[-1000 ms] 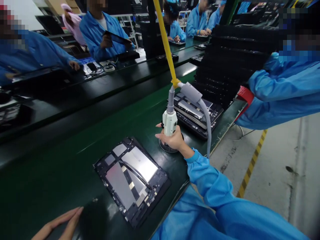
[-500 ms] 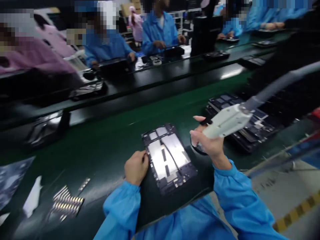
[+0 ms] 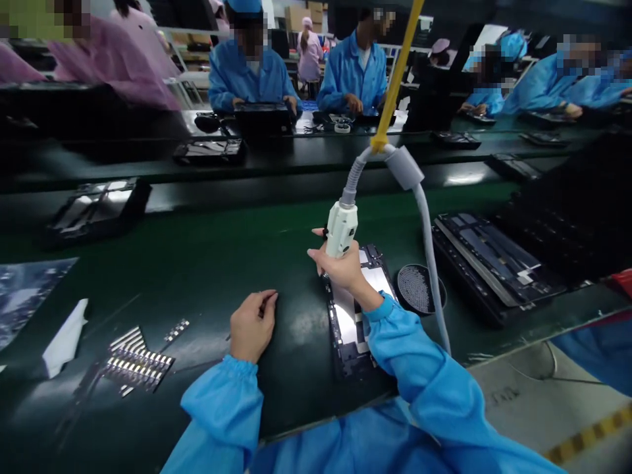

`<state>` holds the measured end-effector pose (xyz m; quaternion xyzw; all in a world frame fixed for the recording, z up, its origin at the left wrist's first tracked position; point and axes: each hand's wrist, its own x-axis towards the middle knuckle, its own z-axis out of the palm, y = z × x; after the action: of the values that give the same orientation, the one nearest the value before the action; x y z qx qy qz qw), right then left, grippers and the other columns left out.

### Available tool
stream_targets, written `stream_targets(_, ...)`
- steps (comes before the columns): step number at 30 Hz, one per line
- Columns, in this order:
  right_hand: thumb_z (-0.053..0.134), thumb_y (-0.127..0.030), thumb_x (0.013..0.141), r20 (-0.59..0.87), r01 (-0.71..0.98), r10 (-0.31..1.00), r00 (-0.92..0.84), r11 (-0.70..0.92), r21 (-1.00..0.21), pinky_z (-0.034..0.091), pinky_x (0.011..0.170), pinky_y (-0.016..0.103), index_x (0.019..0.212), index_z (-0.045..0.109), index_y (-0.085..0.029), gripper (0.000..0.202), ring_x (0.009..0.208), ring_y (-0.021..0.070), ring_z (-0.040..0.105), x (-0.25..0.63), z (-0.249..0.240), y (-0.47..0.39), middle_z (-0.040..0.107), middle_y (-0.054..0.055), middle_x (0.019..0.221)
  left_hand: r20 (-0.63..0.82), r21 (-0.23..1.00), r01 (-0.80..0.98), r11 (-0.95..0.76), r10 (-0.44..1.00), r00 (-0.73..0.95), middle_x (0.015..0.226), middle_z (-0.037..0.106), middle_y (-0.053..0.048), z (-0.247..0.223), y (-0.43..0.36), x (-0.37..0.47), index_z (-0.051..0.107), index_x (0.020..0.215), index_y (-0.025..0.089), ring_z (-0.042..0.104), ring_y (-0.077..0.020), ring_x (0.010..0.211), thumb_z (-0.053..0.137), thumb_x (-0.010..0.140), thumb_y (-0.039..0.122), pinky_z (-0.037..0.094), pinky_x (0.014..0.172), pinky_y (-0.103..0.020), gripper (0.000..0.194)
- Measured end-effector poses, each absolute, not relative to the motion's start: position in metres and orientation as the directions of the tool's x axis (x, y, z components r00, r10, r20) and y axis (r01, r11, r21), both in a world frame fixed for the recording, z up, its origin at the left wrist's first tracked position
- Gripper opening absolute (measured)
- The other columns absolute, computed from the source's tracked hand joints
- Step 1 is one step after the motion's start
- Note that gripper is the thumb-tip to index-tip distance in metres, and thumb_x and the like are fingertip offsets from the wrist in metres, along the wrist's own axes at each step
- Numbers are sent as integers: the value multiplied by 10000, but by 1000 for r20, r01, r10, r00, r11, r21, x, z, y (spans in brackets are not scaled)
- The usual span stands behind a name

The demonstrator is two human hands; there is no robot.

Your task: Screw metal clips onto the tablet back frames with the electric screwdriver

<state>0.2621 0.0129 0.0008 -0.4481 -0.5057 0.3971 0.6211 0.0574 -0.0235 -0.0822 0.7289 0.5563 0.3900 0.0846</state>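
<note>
My right hand [image 3: 340,266] is wrapped round a white electric screwdriver [image 3: 342,227] with a grey cable rising from its top. It is over the upper left part of an opened tablet [image 3: 345,316], whose silver battery panels show; hand and sleeve cover much of it. Whether the screwdriver's tip touches the tablet is hidden. To the tablet's left, my left hand [image 3: 251,326] is pinched closed low over the bench. Something dark shows between its fingers, too small to make out. A round black dish [image 3: 419,289] with a dotted grey inside sits right of the tablet.
A stack of opened tablets [image 3: 494,263] lies at right. Small metal strips [image 3: 138,359], white paper [image 3: 66,339] and a clear bag [image 3: 29,296] lie at left. The grey cable [image 3: 429,250] hangs from a yellow strap [image 3: 399,72]. Co-workers sit across the bench.
My right hand has brought the screwdriver from the tablet's right side leftwards over it, now upright. My left hand has left the tablet's edge and moved left. The view has shifted too.
</note>
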Motion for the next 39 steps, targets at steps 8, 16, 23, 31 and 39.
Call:
stream_targets(8, 724, -261, 690, 265, -26, 950, 163, 273, -962, 458, 467, 276, 1031, 618, -168, 369, 370, 118, 511, 262, -4, 13, 544, -98, 432, 446, 591, 718, -368, 890, 88, 762, 691, -28, -78, -24, 61, 699, 893, 174, 628, -144, 640, 505, 905, 341, 507, 644, -251, 257)
stream_targets(16, 724, -259, 684, 276, 11, 948, 157, 278, -961, 495, 508, 283, 965, 635, -168, 309, 383, 116, 528, 261, -7, 13, 545, -94, 436, 484, 659, 669, -344, 875, -26, 797, 734, -25, -76, -30, 63, 702, 897, 183, 687, -148, 693, 545, 895, 317, 537, 690, -248, 207)
stream_targets(23, 715, -260, 686, 264, 88, 956, 126, 255, -963, 507, 547, 287, 823, 648, -173, 176, 412, 122, 548, 258, -7, 10, 554, -71, 440, 537, 626, 656, -421, 843, 29, 872, 751, -31, -66, -47, 72, 689, 943, 177, 718, -152, 820, 459, 898, 153, 568, 829, -280, 236)
stream_targets(31, 712, -247, 699, 295, 83, 948, 123, 286, -955, 500, 517, 283, 850, 652, -176, 177, 413, 127, 543, 257, -6, 11, 547, -70, 436, 612, 378, 344, -860, 511, 604, 1120, 722, -91, -56, -120, 132, 643, 1124, 132, 642, -170, 1124, 430, 895, 85, 528, 1009, -339, 317)
stream_targets(39, 739, -281, 752, 416, -26, 871, 263, 437, -899, 480, 452, 260, 1110, 610, -185, 393, 392, 110, 528, 294, 24, -26, 556, -80, 502, 611, 124, 425, -896, 407, 679, 1118, 708, -165, -82, -94, 146, 613, 1177, 74, 616, -262, 1172, 557, 911, 223, 526, 1011, -428, 310)
